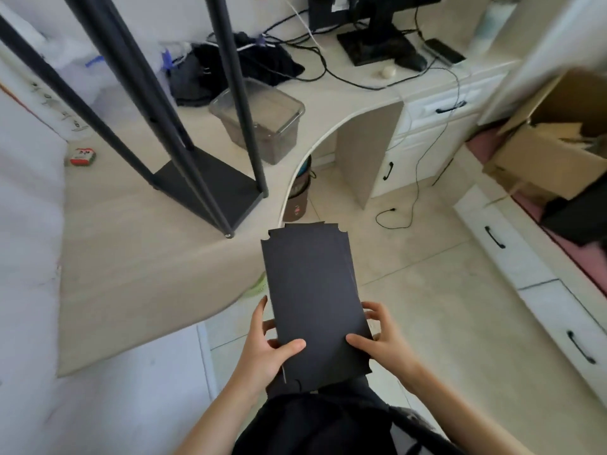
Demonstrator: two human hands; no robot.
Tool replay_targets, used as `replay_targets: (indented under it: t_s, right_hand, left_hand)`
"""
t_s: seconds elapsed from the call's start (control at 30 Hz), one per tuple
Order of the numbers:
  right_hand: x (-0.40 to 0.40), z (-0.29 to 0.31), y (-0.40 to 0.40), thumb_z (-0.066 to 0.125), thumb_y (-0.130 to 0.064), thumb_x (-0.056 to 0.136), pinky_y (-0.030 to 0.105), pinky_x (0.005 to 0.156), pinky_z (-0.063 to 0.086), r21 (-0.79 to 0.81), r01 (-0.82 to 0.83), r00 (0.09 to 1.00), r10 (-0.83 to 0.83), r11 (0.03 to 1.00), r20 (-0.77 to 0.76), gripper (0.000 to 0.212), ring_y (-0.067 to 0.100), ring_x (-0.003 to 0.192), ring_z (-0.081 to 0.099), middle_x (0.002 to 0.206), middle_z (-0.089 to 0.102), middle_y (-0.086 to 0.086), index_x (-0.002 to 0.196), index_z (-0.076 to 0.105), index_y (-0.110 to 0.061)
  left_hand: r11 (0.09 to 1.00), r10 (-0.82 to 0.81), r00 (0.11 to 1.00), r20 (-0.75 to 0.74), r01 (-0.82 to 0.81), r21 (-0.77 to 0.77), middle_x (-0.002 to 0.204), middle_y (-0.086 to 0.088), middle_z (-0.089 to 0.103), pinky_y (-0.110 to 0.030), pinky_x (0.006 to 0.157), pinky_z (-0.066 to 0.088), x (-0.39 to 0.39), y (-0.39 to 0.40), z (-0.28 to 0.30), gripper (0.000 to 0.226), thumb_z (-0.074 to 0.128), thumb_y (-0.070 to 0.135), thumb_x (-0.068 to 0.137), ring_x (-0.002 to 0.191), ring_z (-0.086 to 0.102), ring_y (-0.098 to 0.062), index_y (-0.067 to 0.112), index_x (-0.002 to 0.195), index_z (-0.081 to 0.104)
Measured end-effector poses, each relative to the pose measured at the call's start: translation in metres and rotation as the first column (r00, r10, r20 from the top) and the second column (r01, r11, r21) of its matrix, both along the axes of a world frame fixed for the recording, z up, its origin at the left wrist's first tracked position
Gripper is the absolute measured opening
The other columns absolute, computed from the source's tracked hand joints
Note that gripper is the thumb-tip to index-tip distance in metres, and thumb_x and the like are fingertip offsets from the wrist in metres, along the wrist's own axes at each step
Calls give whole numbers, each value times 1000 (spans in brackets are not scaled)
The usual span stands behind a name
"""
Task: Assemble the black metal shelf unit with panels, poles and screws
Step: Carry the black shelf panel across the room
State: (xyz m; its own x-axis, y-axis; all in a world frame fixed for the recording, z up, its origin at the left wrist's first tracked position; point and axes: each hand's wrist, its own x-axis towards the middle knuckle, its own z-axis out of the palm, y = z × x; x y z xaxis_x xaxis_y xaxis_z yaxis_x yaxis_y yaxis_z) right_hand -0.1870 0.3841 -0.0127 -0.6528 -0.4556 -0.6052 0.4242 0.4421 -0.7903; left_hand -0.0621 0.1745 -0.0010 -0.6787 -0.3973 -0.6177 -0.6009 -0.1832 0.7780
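A home study: a curved desk (131, 264) with monitor (371, 14) (cables trailing); white drawers (525, 257); tiled floor (427, 307).

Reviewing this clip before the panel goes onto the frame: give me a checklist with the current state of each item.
1. Flat black metal panel held by both hands: ok, left hand and right hand grip its near end.
2. Corner notches visible on the panel: ok.
3. Four black poles standing on the black base panel: ok.
4. Frame sitting fully on the beige desk: ok, near its edge.
5. Screws within reach: cannot tell.
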Motion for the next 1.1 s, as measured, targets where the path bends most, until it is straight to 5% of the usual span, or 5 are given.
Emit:
replay_targets:
  t_s: [0.13,0.37,0.7,0.87,1.1]
  right_hand:
    - [-19,-4,51,72,-5,87,20,60,54,-21,132,991,-132,991,14,56,4,72,70,122,50,-11,124,44,-37]
    - [-51,-11,126,74,-6,84,41,84,58,19,375,925,-376,927,48,60,25,102,68,123,52,-8,129,45,-35]
    - [-120,-25,193,74,-9,83,25,66,53,60,610,786,-613,790,76,55,21,95,71,123,55,-9,128,51,-32]
    - [-173,-29,219,74,-9,84,19,67,51,96,656,747,-662,748,54,55,18,98,68,121,55,-11,127,50,-32]
    - [-229,-38,254,73,-9,85,13,67,48,142,724,681,-732,675,10,52,18,94,66,119,56,-11,126,49,-32]
  left_hand:
    - [991,-133,991,-29,133,1,124,11,52,-18,64,56,-48,37,-2,105,84,14,80,89,72,-4,60,146,16]
    - [936,-353,936,-12,353,3,128,3,54,-28,75,60,-134,95,-13,99,84,11,80,90,74,-13,55,144,23]
    - [849,-528,849,32,528,-8,128,4,55,-40,83,62,-252,161,-40,99,89,20,75,98,72,-19,62,137,24]
    - [805,-594,804,23,593,19,123,14,54,-22,67,58,-322,188,-51,99,89,21,76,88,71,0,60,140,24]
    - [729,-684,728,49,681,68,125,3,56,-32,78,62,-407,231,-63,100,87,17,77,101,70,-16,52,145,23]
